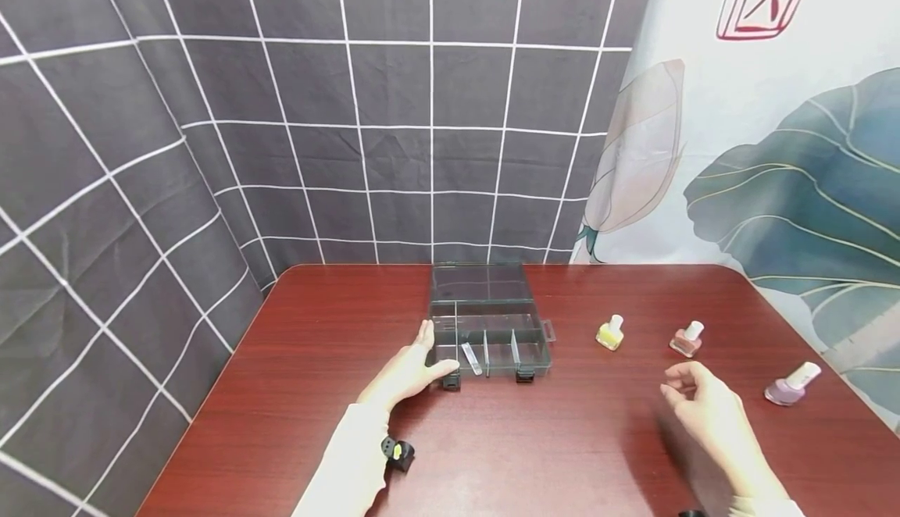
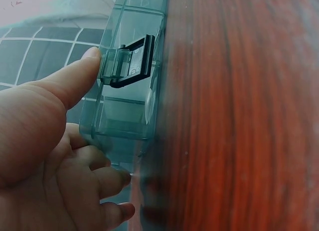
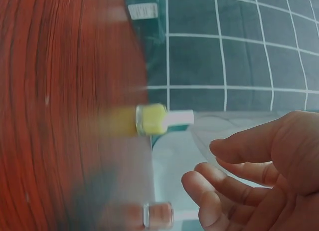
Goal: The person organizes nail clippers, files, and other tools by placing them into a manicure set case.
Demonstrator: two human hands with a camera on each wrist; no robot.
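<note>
A clear, green-tinted compartment box (image 1: 501,353) stands on the table with its lid (image 1: 480,283) raised at the back. My left hand (image 1: 408,372) holds its front left corner, the thumb on the rim by a black latch (image 2: 134,61) and the other fingers along the left side. Inside one compartment lies a slim whitish piece (image 1: 472,358). My right hand (image 1: 706,408) hovers over the table, fingers loosely bent and holding nothing. Nearest to it is a pinkish nail polish bottle (image 1: 685,340); a yellow nail polish bottle (image 1: 610,333) stands farther left.
A lilac nail polish bottle (image 1: 791,386) stands near the right edge of the reddish-brown table (image 1: 555,454). Behind the table hangs a dark grid-patterned cloth (image 1: 394,150), with a leaf-printed curtain (image 1: 794,189) at the right.
</note>
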